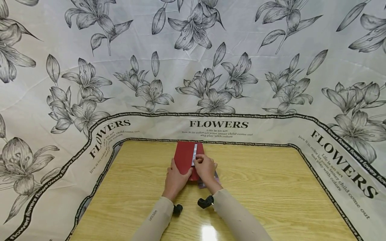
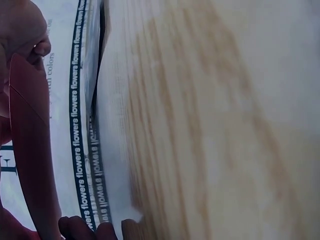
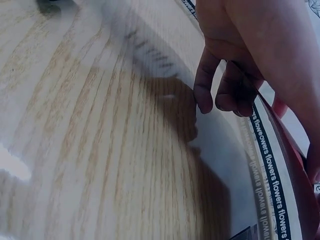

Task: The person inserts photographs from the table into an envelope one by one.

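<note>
A flat red paper envelope or folder is held up off the far middle of the table in the head view. My left hand grips its lower left side, thumb across the front. My right hand pinches a pale whitish strip that lies along the red face, right of its middle. What the strip is cannot be made out. Edge-on, the red envelope shows in the left wrist view. Under my right hand, a purplish printed flat piece is partly hidden.
A wood-grain table lies under both hands, its surface glossy with a bright reflection. Behind and beside it hangs a white cloth printed with lilies and lettering. Black wrist cameras sit near both cuffs.
</note>
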`<state>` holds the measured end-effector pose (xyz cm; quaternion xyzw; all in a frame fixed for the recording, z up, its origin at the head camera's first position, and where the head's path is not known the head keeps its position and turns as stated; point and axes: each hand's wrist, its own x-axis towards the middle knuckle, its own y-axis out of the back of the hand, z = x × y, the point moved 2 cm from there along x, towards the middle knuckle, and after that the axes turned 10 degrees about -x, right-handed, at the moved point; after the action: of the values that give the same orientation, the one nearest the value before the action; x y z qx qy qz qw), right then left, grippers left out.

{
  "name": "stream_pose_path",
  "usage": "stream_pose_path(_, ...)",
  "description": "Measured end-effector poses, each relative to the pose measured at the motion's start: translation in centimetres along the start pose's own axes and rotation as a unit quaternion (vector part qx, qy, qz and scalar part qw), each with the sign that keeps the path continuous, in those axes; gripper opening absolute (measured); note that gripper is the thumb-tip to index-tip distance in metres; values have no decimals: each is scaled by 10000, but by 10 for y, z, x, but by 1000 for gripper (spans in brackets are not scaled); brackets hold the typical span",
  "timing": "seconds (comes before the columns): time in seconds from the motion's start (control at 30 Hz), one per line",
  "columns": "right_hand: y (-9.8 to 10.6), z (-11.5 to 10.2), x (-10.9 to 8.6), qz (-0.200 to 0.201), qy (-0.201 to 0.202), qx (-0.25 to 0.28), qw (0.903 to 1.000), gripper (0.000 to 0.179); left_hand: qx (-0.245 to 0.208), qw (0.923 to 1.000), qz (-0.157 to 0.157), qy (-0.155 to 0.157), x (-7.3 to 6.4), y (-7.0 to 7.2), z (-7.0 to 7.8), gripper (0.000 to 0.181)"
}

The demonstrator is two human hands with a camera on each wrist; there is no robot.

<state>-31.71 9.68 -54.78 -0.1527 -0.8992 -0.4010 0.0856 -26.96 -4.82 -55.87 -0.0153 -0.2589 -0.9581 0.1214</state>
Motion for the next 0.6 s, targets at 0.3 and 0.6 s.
stream_pose_path(0.3,3,0,-5,55,94,268,9996,18,9,10000,-36,56,1,0,-1,111)
stream_pose_path(0.6,25,20,-14,7,-31,1011,9949,18,40,9999,-51,144,5,0,-8,112)
